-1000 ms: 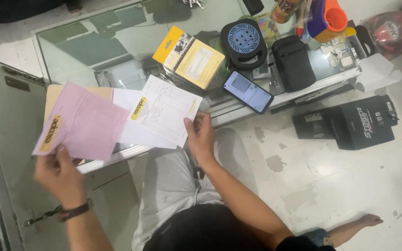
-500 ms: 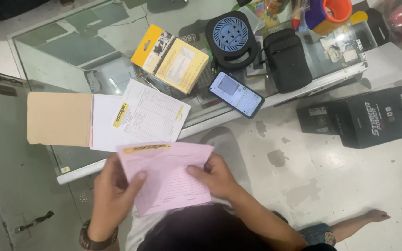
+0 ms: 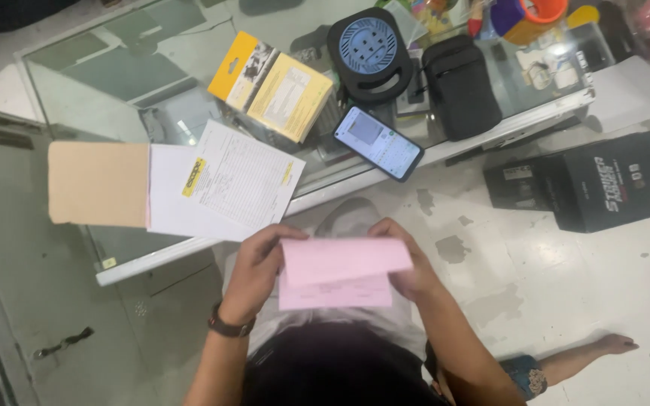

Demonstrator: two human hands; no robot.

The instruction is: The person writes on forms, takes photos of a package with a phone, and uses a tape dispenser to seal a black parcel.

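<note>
left hand [image 3: 253, 274] fingers pinching pink paper [image 3: 340, 272] | right hand [image 3: 408, 263] fingers pinching opposite edge, folded

I read this as a small shop, likely selling electrical or hardware goods. At twelve o'clock stands a glass display counter [image 3: 99, 75] with an aluminium edge, and I can make out stock through its top. On it lie yellow retail boxes [image 3: 272, 86], a round cable reel [image 3: 370, 49] with sockets, a black pouch [image 3: 460, 86], a phone [image 3: 378, 143] and printed forms [image 3: 242, 180] beside a brown envelope [image 3: 98, 184]. At three o'clock a black product carton [image 3: 603, 188] sits on the worn, stained tile floor [image 3: 551, 286], close beneath the counter.
</note>
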